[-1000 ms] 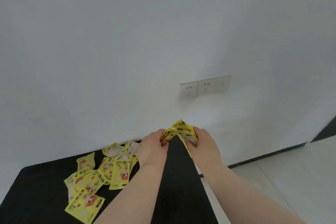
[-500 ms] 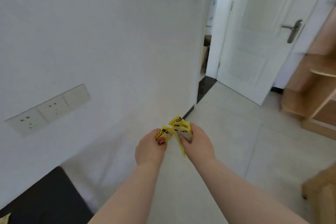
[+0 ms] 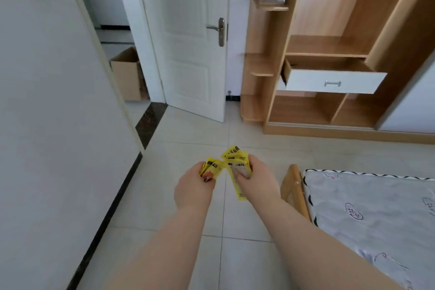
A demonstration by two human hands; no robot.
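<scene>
Listing, largest first: tiled floor [image 3: 188, 139] underfoot; wooden wardrobe [image 3: 329, 45] at 1 o'clock, its white drawer [image 3: 329, 81] pulled open; bed [image 3: 376, 207] at 4 o'clock. At centre I see left hand [image 3: 194, 187] and right hand [image 3: 257, 180], each grip closed on yellow packets [image 3: 236, 162], held in mid-air above the floor. I judge the packets gathered and in transit; stowing them, perhaps in the drawer, remains.

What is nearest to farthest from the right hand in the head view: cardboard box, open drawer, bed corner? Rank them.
The right hand grips yellow packets.
1. Bed corner, just right.
2. Open drawer, ahead right, in wardrobe.
3. Cardboard box, far left, beside door.
</scene>
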